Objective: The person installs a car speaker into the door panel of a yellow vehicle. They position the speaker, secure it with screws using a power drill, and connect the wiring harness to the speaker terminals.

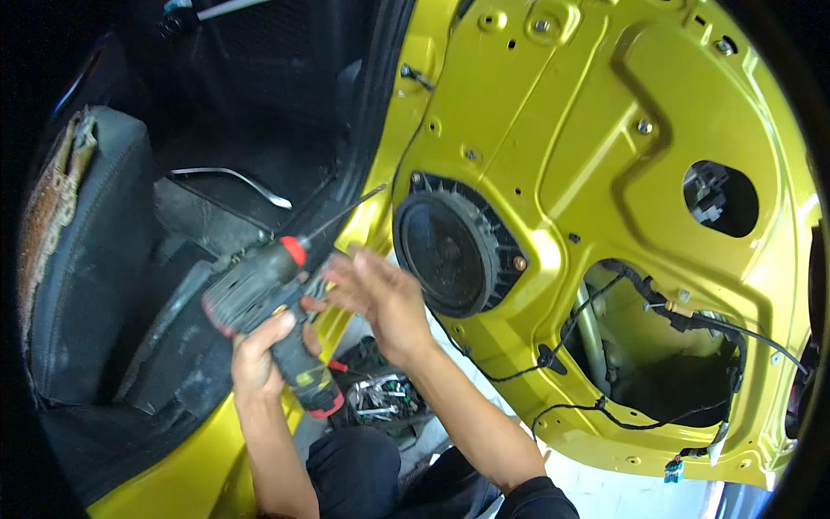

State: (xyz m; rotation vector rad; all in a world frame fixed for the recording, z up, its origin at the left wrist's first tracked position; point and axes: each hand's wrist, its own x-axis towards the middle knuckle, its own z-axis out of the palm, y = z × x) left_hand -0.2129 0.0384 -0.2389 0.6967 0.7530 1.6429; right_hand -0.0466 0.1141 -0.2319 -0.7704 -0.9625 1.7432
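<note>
My left hand grips the handle of a black and red cordless drill fitted with a long thin bit that points up and right toward the door hinge area. My right hand is open with fingers spread, just right of the drill body and not holding anything. It hovers in front of the round black speaker mounted low in the stripped yellow car door. Both forearms come up from the lower edge.
The bare door panel has large cut-outs with black wiring running through them. A dark worn car seat and the cabin floor lie to the left. A pile of small metal parts sits on the ground below my hands.
</note>
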